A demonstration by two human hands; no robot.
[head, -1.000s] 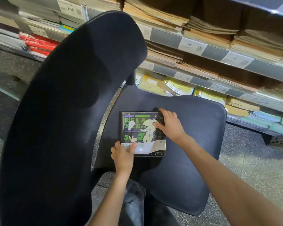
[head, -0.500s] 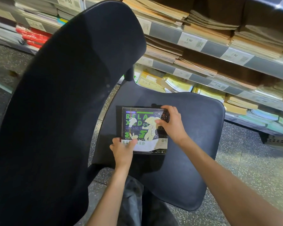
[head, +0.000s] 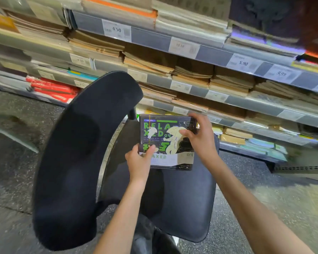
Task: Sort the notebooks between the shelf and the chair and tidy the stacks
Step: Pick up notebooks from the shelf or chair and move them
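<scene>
Both hands grip notebook above chair; stocked shelf, speckled floor.

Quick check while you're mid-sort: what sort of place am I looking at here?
Most likely a stationery aisle in a shop. Tiered shelves carry flat stacks of brown notebooks, and price tags run along the shelf edges. A black chair stands in front, and both hands hold a dark notebook over it.

Both hands curled, gripping.
</scene>
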